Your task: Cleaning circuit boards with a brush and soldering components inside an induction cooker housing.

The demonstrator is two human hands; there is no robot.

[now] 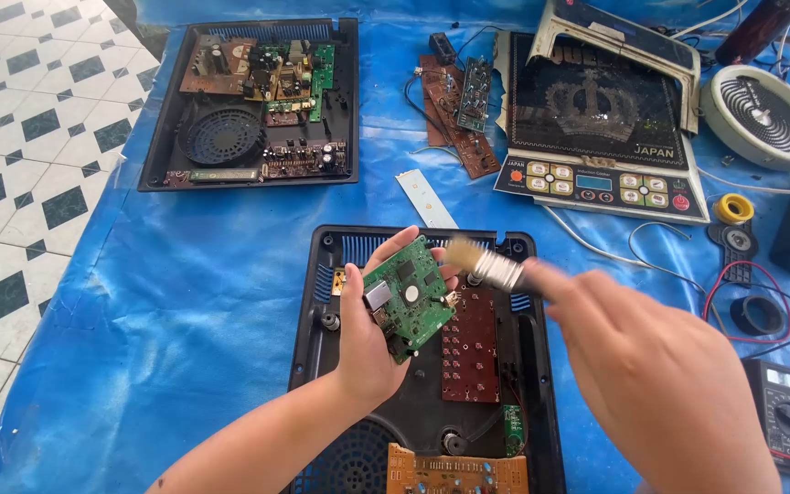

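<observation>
On the far left, an open black cooker case lies on the blue sheet, with its fan and boards showing. Nearer the middle, the left hand is closed around a green circuit board, fingers at its edges. It holds the board up and tilted, so the side with the parts faces the brush. Under it sits another open black case with a dark red board inside. The right hand grips a paintbrush, and its blurry bristles are touching the green board's top edge. Further right lie a cooker top panel, a round coil and a meter.
</observation>
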